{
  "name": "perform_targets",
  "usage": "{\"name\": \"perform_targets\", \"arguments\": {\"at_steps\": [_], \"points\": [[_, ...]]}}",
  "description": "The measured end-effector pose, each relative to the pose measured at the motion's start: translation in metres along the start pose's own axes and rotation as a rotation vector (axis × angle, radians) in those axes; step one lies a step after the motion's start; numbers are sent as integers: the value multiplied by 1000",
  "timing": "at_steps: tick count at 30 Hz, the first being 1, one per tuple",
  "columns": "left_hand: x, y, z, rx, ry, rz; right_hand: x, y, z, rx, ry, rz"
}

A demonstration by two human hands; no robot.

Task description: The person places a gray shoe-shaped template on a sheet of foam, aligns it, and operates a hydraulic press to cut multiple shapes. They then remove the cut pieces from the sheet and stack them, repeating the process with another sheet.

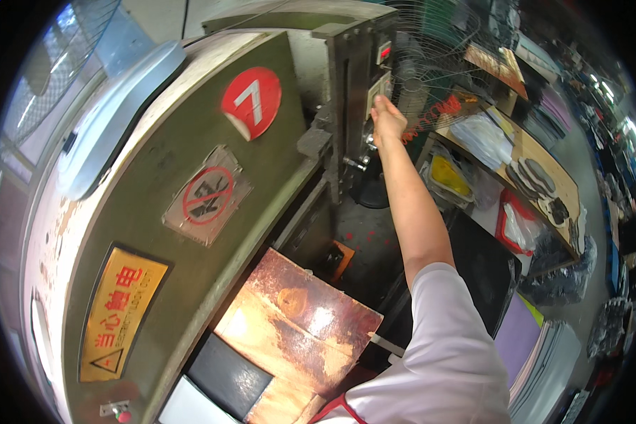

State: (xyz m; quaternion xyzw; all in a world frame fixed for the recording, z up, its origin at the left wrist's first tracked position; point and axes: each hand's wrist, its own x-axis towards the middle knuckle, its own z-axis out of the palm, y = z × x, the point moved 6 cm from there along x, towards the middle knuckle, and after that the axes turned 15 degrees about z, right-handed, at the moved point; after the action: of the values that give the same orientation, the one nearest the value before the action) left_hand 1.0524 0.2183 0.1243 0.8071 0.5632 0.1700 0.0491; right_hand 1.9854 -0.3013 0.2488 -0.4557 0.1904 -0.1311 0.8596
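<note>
My right arm stretches up and away from the lower right, in a pale short sleeve. My right hand [387,121] is at the front of a dark upright control box [346,106] on the green machine. Its fingers are bent together against the light panel [379,86], and whatever they grip or press is hidden. A small red-lit display [384,52] sits just above the hand. Below it, metal handles [360,164] stick out of the box. My left hand is out of view.
A worn brown board [332,339] and a black sheet [230,374] lie below the machine's green beam [169,283]. A wire-guarded fan [431,49] stands behind the hand. At right, a wooden table [555,191] holds cut pieces; stacked sheets [537,360] are nearer.
</note>
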Motion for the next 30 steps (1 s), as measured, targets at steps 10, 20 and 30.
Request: {"name": "perform_targets", "arguments": {"at_steps": [10, 20, 30], "points": [[-59, -39, -1, -478, 380, -205, -198, 26, 7, -42, -431, -120], [-22, -7, -46, -328, 484, 391, -710, 212, 8, -713, -1336, -56], [57, -143, -87, -734, 263, 597, -961, 321, 35, -1235, -1229, -748]]}}
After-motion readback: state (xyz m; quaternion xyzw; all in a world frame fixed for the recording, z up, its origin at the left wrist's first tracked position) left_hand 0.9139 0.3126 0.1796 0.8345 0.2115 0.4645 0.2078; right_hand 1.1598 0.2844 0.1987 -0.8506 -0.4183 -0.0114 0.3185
